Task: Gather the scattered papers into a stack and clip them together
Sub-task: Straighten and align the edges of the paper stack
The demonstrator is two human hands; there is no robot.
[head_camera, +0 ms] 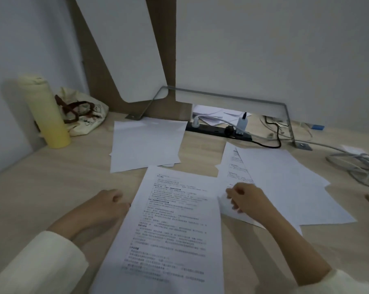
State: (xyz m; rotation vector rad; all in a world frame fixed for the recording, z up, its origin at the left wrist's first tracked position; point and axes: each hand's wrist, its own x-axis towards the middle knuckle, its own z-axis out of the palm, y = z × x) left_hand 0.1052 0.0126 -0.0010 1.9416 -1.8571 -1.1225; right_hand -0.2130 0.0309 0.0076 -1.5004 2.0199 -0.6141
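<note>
Lowest in the frame lies a printed sheet (170,225) on the desk (52,177), its long axis running up the frame from the person, headline end farthest away, probably as the base for the stack. At its left edge the left hand (107,206) rests with fingers curled, likely steadying it, though whether it grips the paper I cannot tell. The right hand (247,200), at centre right, appears to pinch the near corner of the fanned sheets (285,183), seemingly to drag them over, while blank sheets (145,145) wait at upper centre.
</note>
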